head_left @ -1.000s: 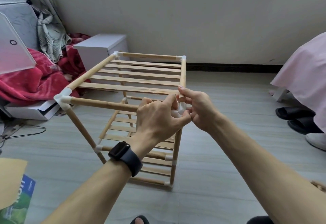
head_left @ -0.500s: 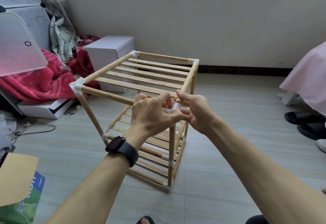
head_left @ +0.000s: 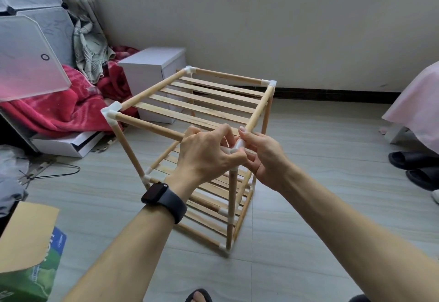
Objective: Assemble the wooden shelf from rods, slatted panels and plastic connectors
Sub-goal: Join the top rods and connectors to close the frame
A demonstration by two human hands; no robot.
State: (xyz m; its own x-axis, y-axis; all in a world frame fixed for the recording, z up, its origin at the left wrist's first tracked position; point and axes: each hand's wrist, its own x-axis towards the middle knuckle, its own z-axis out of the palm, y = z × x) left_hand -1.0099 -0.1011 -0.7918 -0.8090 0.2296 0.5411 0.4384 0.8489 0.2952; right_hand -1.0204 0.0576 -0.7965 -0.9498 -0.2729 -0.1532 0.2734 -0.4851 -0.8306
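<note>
Shelf [head_left: 202,103] stood on the floor basically done — panels in, frame up. Only the near top connector [head_left: 238,146] looked unseated; left hand [head_left: 206,156] and right hand [head_left: 267,159] both pinched it.

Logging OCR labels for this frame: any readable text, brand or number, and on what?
Nothing reads in full.
Blue-and-green box: large white letters, partly hidden by the brown cardboard, unreadable; the small print beside them is too blurred.
Watch: screen dark, no text.
Shelf: no markings seen.
</note>
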